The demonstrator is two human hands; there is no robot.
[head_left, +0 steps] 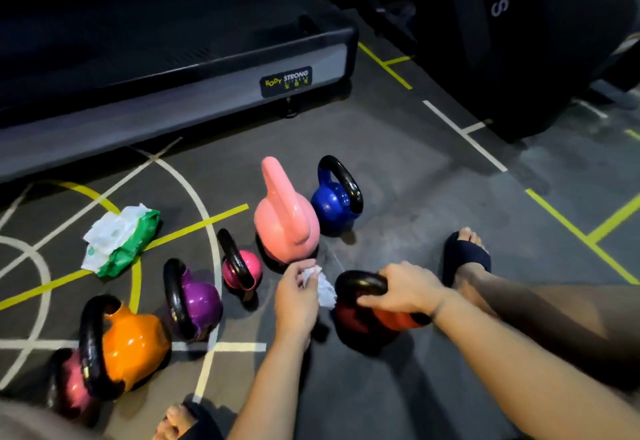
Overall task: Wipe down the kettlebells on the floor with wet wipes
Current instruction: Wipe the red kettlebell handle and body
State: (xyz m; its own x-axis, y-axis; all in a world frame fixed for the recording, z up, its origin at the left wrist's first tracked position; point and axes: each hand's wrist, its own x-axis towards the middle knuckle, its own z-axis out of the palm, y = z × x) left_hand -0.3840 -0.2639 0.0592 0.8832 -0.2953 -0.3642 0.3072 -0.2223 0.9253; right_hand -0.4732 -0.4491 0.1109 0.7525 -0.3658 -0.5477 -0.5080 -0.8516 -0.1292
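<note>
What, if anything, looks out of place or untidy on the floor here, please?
The wipe pack lies open on the floor, wipes bulging loose from it. The red kettlebell looks tipped, but only because the right hand grips its handle.

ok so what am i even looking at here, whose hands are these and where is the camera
No machine here: these are a person's two bare hands, filmed by one wide-angle camera worn on their head, looking down. That is why both arms reach in from the bottom edge. The left hand pinches a crumpled white wipe. The right hand grips the black handle of a red kettlebell. Six more stand on the dark gym floor: a pale pink kettlebell, a blue kettlebell, a small magenta kettlebell, a purple kettlebell, an orange kettlebell and a blurred pink kettlebell at lower left. A green and white wipes pack lies to the left, a treadmill sits behind. A foot in a dark slipper shows at right.
</note>
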